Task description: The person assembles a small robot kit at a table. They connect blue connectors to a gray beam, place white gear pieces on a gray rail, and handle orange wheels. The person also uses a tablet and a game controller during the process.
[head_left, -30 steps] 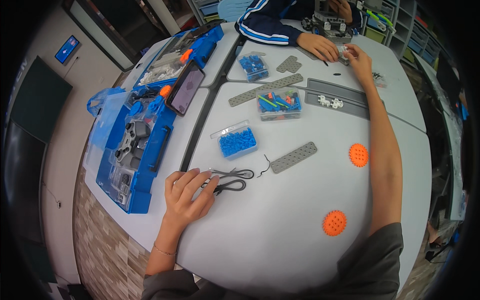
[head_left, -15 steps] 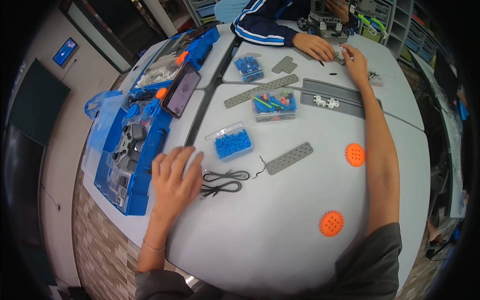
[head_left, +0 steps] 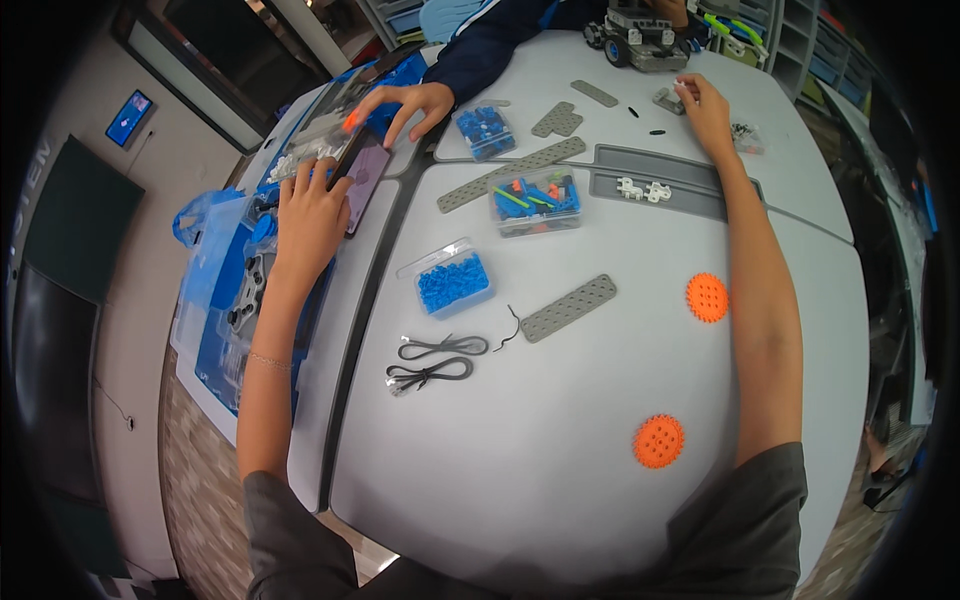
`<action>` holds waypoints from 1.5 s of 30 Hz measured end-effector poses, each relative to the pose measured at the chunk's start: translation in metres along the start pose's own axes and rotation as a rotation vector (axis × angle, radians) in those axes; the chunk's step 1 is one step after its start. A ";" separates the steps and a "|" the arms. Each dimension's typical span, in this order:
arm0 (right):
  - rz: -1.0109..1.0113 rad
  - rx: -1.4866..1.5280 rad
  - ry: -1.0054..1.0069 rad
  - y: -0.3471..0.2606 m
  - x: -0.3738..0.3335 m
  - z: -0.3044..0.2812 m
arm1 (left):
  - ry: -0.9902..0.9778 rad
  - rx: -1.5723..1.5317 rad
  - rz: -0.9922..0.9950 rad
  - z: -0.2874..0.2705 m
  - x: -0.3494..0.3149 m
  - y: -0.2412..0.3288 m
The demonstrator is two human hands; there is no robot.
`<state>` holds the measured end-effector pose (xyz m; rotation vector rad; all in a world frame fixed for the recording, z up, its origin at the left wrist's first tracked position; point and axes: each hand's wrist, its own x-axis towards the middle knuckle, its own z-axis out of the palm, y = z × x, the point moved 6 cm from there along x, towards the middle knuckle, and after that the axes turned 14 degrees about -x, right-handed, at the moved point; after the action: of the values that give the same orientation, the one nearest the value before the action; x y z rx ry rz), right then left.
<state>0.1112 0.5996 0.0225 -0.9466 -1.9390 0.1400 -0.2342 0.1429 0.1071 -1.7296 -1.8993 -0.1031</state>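
My left hand reaches over the blue case, its fingers curled at the edge of a tablet with a purplish screen. Part of the tablet is hidden behind the hand. Across from it, another person's hand is at the tablet's far end. My right hand is stretched to the far right, fingertips closed on a small white part, mostly covered. Just beside those fingertips lies a small grey block.
Boxes of blue pins, mixed pieces and blue parts stand mid-table. Grey perforated plates, black cables and orange gears lie around. A wheeled robot stands at the back, a grey tray nearer.
My left hand has moved up and left from beside the cables to the tablet. The other person's hand has come across to the tablet too. My right hand stays at the far right.
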 end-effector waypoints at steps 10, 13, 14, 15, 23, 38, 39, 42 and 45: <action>-0.014 -0.032 0.005 -0.003 0.001 -0.002 | -0.031 -0.015 0.045 0.026 -0.004 -0.002; -0.016 -0.039 0.008 -0.003 0.000 -0.002 | -0.033 -0.032 0.060 0.028 -0.004 0.002; -0.025 -0.040 0.010 -0.004 0.000 -0.002 | -0.033 -0.035 0.062 0.028 -0.004 0.003; -0.007 -0.049 0.002 -0.002 0.000 -0.002 | -0.033 -0.038 0.066 0.028 -0.003 0.004; -0.035 -0.056 0.000 0.000 0.002 0.000 | -0.024 -0.061 0.060 0.025 -0.006 0.006; -0.021 -0.051 0.008 0.001 0.002 -0.001 | -0.007 -0.064 0.063 0.018 -0.009 0.004; -0.002 -0.063 0.002 0.003 0.002 0.000 | -0.005 -0.063 0.065 0.018 -0.009 0.005; 0.002 -0.057 -0.003 0.004 0.002 0.000 | 0.013 -0.069 0.063 0.017 -0.011 0.006; 0.009 -0.052 -0.009 0.004 0.002 0.000 | 0.024 -0.078 0.035 0.017 -0.015 0.008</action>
<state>0.1127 0.6041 0.0218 -0.9909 -1.9554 0.0996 -0.2329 0.1381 0.0842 -1.8040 -1.8696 -0.1868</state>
